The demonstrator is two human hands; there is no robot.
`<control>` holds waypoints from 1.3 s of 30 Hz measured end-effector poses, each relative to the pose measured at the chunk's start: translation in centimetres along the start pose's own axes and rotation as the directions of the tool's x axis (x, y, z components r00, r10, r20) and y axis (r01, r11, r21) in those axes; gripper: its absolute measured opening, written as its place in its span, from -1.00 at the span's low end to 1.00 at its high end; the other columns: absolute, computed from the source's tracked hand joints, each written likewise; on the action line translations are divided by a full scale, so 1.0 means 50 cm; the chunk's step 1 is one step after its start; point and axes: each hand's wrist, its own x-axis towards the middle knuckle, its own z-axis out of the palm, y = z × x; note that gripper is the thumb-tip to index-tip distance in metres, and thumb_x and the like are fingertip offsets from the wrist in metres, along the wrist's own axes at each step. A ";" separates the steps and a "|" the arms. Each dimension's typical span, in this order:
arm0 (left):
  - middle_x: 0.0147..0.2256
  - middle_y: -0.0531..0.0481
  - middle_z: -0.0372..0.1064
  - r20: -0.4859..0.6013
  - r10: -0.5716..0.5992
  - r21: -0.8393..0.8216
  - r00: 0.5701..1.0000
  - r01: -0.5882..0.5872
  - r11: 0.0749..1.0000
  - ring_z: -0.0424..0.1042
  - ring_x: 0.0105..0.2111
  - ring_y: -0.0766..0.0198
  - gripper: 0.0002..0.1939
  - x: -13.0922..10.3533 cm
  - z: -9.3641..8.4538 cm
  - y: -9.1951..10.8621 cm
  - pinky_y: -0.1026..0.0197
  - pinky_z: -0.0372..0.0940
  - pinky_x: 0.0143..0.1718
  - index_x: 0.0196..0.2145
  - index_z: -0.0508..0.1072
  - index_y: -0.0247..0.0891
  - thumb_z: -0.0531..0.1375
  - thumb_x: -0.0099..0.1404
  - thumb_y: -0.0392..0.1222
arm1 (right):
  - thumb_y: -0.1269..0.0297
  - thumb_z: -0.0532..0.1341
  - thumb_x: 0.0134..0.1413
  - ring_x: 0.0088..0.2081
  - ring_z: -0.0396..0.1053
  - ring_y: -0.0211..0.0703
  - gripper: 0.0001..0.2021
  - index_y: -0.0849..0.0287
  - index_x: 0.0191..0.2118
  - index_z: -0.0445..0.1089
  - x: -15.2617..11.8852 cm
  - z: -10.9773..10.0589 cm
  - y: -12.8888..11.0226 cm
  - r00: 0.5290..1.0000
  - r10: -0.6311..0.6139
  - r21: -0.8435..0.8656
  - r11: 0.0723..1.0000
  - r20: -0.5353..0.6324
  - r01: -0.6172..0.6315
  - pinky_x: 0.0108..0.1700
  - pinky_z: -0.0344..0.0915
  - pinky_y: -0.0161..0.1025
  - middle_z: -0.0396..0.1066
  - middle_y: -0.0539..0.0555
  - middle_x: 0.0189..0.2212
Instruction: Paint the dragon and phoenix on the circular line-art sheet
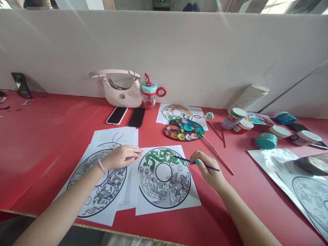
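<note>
My right hand (207, 168) grips a thin dark-blue paintbrush (182, 159), its tip on the dragon at the top of a printed sheet (193, 200). That dragon (160, 156) is painted green, while the phoenix and other figures in the ring are black outlines on white. My left hand (120, 156) lies with fingers stretched out over a second line-drawn sheet (106, 213), fingertips by the painted sheet's left edge. Beyond the sheets sits a dark palette (167, 127) with wells of several colours. A second paintbrush (217, 153) leans with its head on the palette's right end.
A pink handbag (123, 95), a red-handled cup (149, 97) and two phones (136, 117) stand or lie at the back. Several paint jars (266, 140) are at the right, above more printed sheets (271, 171). A partly coloured sheet (160, 116) lies behind the palette.
</note>
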 end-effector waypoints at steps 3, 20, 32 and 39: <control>-0.10 0.01 0.48 -0.006 -0.001 -0.004 1.000 0.001 1.000 0.43 -0.04 0.24 -0.72 0.001 -0.001 0.001 0.13 0.34 0.02 -0.21 0.52 -0.23 0.01 0.33 -0.30 | 0.05 -0.07 0.26 -0.51 0.27 -0.23 -0.64 0.15 -0.42 0.26 0.000 0.000 -0.001 1.000 -0.013 0.019 1.000 0.007 0.013 -0.45 0.23 -0.28 0.29 0.04 -0.54; -0.11 -0.01 0.48 -0.004 -0.001 0.002 1.000 0.001 1.000 0.42 -0.04 0.24 -0.71 0.000 0.002 -0.001 0.13 0.34 0.01 -0.20 0.52 -0.24 0.00 0.35 -0.28 | 0.08 -0.07 0.27 -0.49 0.27 -0.24 -0.66 0.16 -0.41 0.26 -0.003 0.004 0.003 1.000 -0.013 0.009 1.000 0.000 0.013 -0.43 0.23 -0.28 0.27 0.03 -0.53; -0.09 0.00 0.47 -0.004 -0.017 -0.017 1.000 0.017 1.000 0.42 -0.03 0.23 -0.72 -0.002 0.003 -0.002 0.13 0.33 0.02 -0.19 0.52 -0.22 0.01 0.34 -0.29 | 0.04 -0.10 0.27 -0.51 0.25 -0.23 -0.60 0.15 -0.47 0.24 -0.005 -0.003 0.010 0.991 0.072 -0.024 0.997 -0.115 -0.075 -0.44 0.22 -0.25 0.28 0.05 -0.54; -0.09 0.00 0.47 -0.002 -0.018 -0.015 1.000 0.018 1.000 0.41 -0.03 0.23 -0.72 -0.003 0.004 -0.002 0.13 0.33 0.02 -0.19 0.52 -0.23 0.01 0.34 -0.29 | 0.06 -0.09 0.27 -0.50 0.27 -0.22 -0.62 0.15 -0.46 0.25 -0.004 0.000 0.004 0.995 0.045 -0.050 0.997 -0.092 -0.050 -0.42 0.23 -0.25 0.29 0.06 -0.54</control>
